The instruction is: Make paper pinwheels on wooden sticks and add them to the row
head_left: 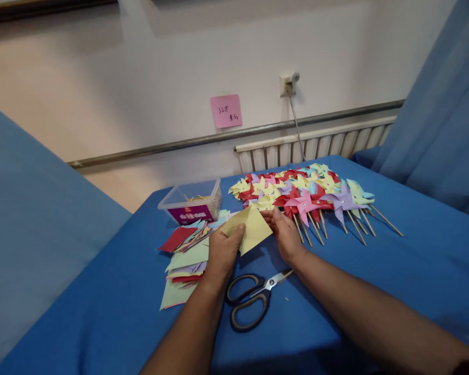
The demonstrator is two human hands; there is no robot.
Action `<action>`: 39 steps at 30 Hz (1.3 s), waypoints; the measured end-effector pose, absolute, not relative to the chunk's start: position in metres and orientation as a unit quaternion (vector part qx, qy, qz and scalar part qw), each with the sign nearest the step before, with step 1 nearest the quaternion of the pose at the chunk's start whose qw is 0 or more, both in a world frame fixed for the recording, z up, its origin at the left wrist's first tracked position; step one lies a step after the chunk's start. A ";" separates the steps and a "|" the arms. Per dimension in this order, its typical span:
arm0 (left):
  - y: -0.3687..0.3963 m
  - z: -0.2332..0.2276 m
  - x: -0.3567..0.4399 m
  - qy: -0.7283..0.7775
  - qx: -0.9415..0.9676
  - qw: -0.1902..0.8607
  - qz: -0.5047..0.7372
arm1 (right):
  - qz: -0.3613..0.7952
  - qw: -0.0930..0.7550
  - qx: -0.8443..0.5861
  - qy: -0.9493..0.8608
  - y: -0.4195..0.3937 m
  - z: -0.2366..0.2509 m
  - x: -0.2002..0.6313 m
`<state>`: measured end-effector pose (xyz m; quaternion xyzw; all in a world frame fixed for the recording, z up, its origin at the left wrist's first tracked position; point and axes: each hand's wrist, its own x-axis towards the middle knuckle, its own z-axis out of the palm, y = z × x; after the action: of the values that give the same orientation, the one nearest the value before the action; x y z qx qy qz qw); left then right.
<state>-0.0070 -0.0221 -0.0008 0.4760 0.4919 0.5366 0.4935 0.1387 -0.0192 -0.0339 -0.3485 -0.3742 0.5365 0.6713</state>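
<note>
Both hands hold a yellow paper square (252,229) just above the blue table (394,271). The sheet is folded up along a diagonal, forming a peak. My left hand (222,252) pinches its left corner and my right hand (283,234) grips its right edge. Black-handled scissors (252,299) lie shut on the cloth right below my hands. A loose stack of coloured paper squares (185,260) lies to the left of my left hand.
Several finished paper pinwheels on wooden sticks (308,195) are spread behind my right hand. A clear plastic box (191,200) with sticks stands at the back left. Behind the table are a radiator (316,146), a wall socket (288,83) and a pink note (225,111).
</note>
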 end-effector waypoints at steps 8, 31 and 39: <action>-0.023 -0.005 -0.003 0.489 0.474 0.522 0.513 | 0.573 0.637 -0.351 -0.378 -0.019 -0.034 0.137; -0.029 -0.003 -0.001 0.420 0.423 0.586 0.549 | 0.482 0.657 -0.396 -0.422 -0.018 -0.032 0.141; -0.031 -0.001 0.000 0.436 0.443 0.584 0.522 | 0.508 0.692 -0.375 -0.350 -0.013 -0.034 0.144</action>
<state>-0.0002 -0.0310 -0.0014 0.4429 0.4360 0.5223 0.5839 0.1437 -0.0134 -0.0342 -0.3748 -0.3498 0.5080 0.6922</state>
